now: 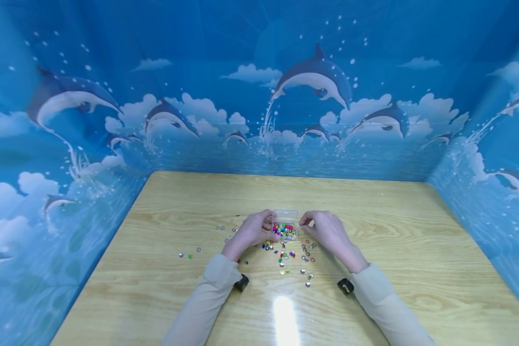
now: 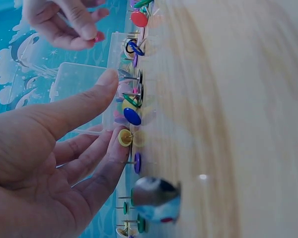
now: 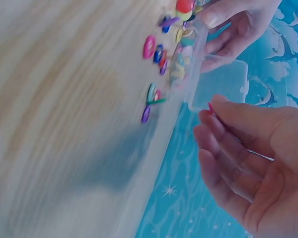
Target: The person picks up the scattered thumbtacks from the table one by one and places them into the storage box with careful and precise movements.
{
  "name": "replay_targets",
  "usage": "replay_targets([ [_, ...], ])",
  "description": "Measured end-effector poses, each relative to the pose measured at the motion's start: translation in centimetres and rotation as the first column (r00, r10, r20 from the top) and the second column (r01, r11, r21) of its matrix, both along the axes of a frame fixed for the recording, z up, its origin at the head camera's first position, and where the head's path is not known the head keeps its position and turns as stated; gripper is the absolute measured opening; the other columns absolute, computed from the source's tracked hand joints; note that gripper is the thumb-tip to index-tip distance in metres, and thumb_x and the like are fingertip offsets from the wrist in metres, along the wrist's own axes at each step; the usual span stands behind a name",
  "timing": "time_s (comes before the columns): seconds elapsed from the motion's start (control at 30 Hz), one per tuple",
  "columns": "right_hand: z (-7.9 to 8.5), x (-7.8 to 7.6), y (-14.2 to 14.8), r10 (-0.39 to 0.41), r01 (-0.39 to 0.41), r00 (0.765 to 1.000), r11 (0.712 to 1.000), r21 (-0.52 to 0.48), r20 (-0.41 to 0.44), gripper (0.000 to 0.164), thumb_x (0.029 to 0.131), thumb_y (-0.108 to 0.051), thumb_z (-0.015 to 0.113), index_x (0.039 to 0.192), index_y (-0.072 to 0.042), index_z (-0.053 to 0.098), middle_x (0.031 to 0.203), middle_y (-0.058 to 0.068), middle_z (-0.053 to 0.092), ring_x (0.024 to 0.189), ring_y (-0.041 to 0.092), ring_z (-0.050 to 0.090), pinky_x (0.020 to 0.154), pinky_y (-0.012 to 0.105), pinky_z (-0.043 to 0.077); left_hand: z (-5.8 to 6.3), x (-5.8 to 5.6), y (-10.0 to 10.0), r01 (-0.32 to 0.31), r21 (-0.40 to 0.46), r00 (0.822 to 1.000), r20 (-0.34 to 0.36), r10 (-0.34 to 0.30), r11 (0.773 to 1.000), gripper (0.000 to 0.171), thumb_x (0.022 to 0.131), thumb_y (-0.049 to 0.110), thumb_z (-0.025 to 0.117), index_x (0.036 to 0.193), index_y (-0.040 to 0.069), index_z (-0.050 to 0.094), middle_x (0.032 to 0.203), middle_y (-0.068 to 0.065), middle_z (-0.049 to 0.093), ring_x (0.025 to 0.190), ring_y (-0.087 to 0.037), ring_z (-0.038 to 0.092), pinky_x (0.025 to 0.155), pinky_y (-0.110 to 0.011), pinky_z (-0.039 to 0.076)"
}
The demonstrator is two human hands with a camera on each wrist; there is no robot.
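Note:
A small clear plastic box (image 1: 285,215) stands on the table with its lid (image 3: 219,85) swung back, and many coloured thumbtacks (image 1: 284,231) lie inside. My left hand (image 1: 253,230) holds the box at its left side, thumb at the front corner and fingers farther back. To the right of the box, my right hand (image 1: 327,230) pinches a pinkish-red thumbtack (image 3: 212,108) between thumb and index finger. Loose thumbtacks lie in front of the box, among them a blue one (image 2: 132,116) and a yellow one (image 2: 124,138) near the left fingers.
More thumbtacks are scattered over the wooden table (image 1: 415,240), some left of the left forearm (image 1: 190,256) and some toward the front (image 1: 308,284). A blue dolphin-printed curtain (image 1: 225,86) closes off the back and both sides. Dark wrist cameras (image 1: 345,286) sit by both sleeves.

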State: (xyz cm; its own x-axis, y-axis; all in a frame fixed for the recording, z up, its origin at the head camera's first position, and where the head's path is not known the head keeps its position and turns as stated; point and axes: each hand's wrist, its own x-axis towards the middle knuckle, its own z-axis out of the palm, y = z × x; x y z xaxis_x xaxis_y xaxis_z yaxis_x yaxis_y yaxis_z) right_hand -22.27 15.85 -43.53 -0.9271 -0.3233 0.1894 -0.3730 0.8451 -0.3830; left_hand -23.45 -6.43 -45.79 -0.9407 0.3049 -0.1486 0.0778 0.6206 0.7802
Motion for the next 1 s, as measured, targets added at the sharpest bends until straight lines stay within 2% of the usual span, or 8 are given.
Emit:
replay_targets([
  [0.1, 0.2, 0.0, -0.7, 0.019, -0.020, 1.000, 0.999, -0.026, -0.022, 0.006, 0.085, -0.015, 0.081, 0.088, -0.013, 0.076, 0.082, 0.000, 0.075, 0.056, 0.004, 0.052, 0.051, 0.022, 0.044, -0.1, 0.0, 0.0, 0.000, 0.002, 1.000, 0.001, 0.000, 1.000, 0.069, 0.077, 0.020, 0.087, 0.138, 0.011, 0.056, 0.131, -0.010, 0.064, 0.112, -0.024, 0.065, 0.098, -0.039, 0.055],
  [0.27, 0.5, 0.0, -1.6, 0.040, -0.040, 0.999, 0.998, -0.051, -0.010, 0.007, 0.086, -0.017, 0.081, 0.089, -0.012, 0.076, 0.081, 0.001, 0.075, 0.054, 0.003, 0.054, 0.049, 0.020, 0.044, -0.2, -0.1, 0.0, -0.001, 0.004, 1.000, 0.003, 0.001, 1.000, 0.068, 0.077, 0.020, 0.088, 0.137, 0.011, 0.056, 0.130, -0.010, 0.065, 0.111, -0.024, 0.065, 0.097, -0.039, 0.056],
  [0.5, 0.3, 0.1, -1.8, 0.044, -0.044, 0.999, 0.998, -0.040, 0.016, 0.008, 0.089, -0.018, 0.078, 0.093, -0.012, 0.077, 0.071, -0.001, 0.070, 0.043, 0.004, 0.036, 0.040, 0.017, 0.026, -0.3, -0.1, 0.0, 0.006, -0.005, 1.000, -0.009, -0.006, 1.000, 0.070, 0.077, 0.021, 0.088, 0.138, 0.011, 0.056, 0.129, -0.009, 0.065, 0.110, -0.023, 0.065, 0.096, -0.038, 0.056],
  [0.67, 0.4, 0.2, -1.3, 0.014, -0.014, 1.000, 1.000, -0.021, 0.020, 0.010, 0.091, -0.021, 0.077, 0.096, -0.013, 0.078, 0.064, -0.002, 0.065, 0.044, 0.005, 0.037, 0.040, 0.018, 0.027, -0.2, -0.2, 0.0, 0.000, -0.007, 1.000, -0.006, 0.000, 1.000, 0.069, 0.077, 0.021, 0.087, 0.138, 0.011, 0.056, 0.130, -0.010, 0.065, 0.111, -0.023, 0.065, 0.097, -0.039, 0.056],
  [0.83, 0.5, 0.3, -0.1, -0.016, 0.016, 1.000, 1.000, 0.008, 0.000, 0.008, 0.089, -0.019, 0.078, 0.094, -0.014, 0.079, 0.078, 0.001, 0.074, 0.046, 0.007, 0.039, 0.043, 0.020, 0.030, -0.2, -0.2, 0.1, -0.008, -0.002, 1.000, -0.001, 0.008, 1.000, 0.069, 0.078, 0.020, 0.087, 0.139, 0.012, 0.056, 0.131, -0.009, 0.064, 0.113, -0.024, 0.065, 0.098, -0.039, 0.055],
  [1.0, 0.1, 0.6, 1.1, 0.015, -0.016, 0.999, 0.999, 0.035, 0.046, 0.006, 0.085, -0.013, 0.080, 0.091, -0.014, 0.079, 0.086, 0.001, 0.077, 0.049, 0.006, 0.043, 0.046, 0.020, 0.035, -0.2, 0.0, 0.1, -0.010, -0.001, 1.000, 0.000, 0.010, 1.000, 0.069, 0.077, 0.020, 0.087, 0.139, 0.012, 0.056, 0.131, -0.009, 0.064, 0.113, -0.024, 0.064, 0.098, -0.038, 0.055],
])
